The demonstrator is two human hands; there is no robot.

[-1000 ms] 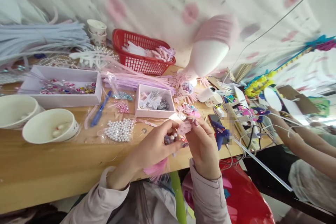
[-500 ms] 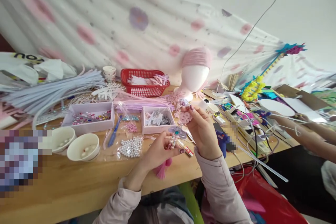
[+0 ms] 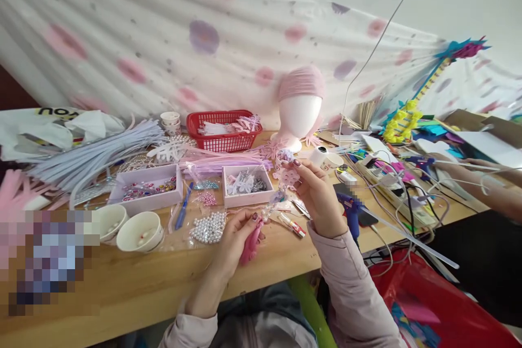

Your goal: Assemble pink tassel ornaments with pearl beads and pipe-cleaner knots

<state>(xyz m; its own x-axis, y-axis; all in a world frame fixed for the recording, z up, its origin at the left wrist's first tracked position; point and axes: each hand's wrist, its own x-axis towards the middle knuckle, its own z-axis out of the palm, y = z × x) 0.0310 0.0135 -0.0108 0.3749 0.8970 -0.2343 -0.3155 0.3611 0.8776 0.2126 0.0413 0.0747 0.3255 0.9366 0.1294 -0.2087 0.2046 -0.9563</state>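
Observation:
Between my hands stretches a decorated strand with pale beads (image 3: 269, 210) and a pink flower-shaped piece (image 3: 287, 176) near its upper end. My right hand (image 3: 320, 196) pinches the strand at that flower piece, thumb and fingers closed. Lower and to the left, my left hand (image 3: 236, 239) is closed on the beaded end, just above a pink tassel (image 3: 252, 244) that hangs down. Behind the strand stands a white box (image 3: 244, 201) of flowers and silvery pieces. A small red-and-white tube (image 3: 292, 225) lies on the table between my hands.
A white mannequin head (image 3: 299, 114) in a pink wrap stands at the back, beside a red basket (image 3: 226, 141). Paper cups (image 3: 141, 231), bead packets (image 3: 209, 227) and a blue pen (image 3: 184, 206) lie left. A blue glue gun (image 3: 350, 212) and power strips (image 3: 387, 187) sit right, near another person's arm (image 3: 468, 185).
My left hand has shifted down and slightly left, from the beads to just above the tassel, and the strand is drawn out straighter. The view has tilted slightly.

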